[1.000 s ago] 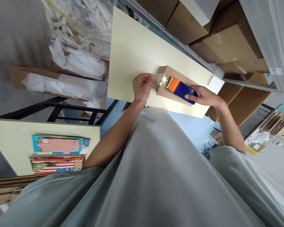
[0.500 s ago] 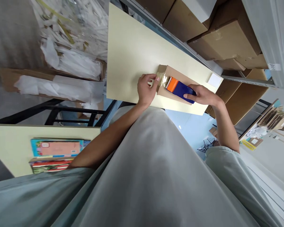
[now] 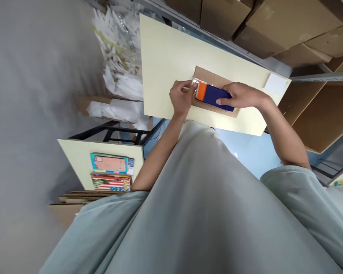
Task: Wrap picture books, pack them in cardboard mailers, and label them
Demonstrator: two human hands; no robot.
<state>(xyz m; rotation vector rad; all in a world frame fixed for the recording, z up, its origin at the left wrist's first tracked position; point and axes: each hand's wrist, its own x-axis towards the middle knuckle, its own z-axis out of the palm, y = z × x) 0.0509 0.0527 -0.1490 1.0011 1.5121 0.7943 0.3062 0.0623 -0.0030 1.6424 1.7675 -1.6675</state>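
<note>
A flat brown cardboard package (image 3: 213,77) lies at a slant on the cream tabletop. Over it my right hand (image 3: 242,95) grips a dark blue tape dispenser (image 3: 215,97) with an orange toothed front end. Shiny clear tape (image 3: 195,80) shows between that toothed end and the cardboard's left edge. My left hand (image 3: 182,98) is at this edge, its thumb and finger pinched on the tape, right beside the cutter. The dispenser covers part of the cardboard, and the tape roll is hidden.
A white card (image 3: 275,83) lies at the table's right end. Cardboard boxes (image 3: 291,24) fill the shelf behind. To the left are plastic and paper scraps (image 3: 120,42). Books (image 3: 111,163) lie on a second table at lower left.
My right hand has brought the dispenser leftward on the cardboard, so its orange end is closer to my left fingers. The stretch of tape between them looks shorter. The camera view has shifted.
</note>
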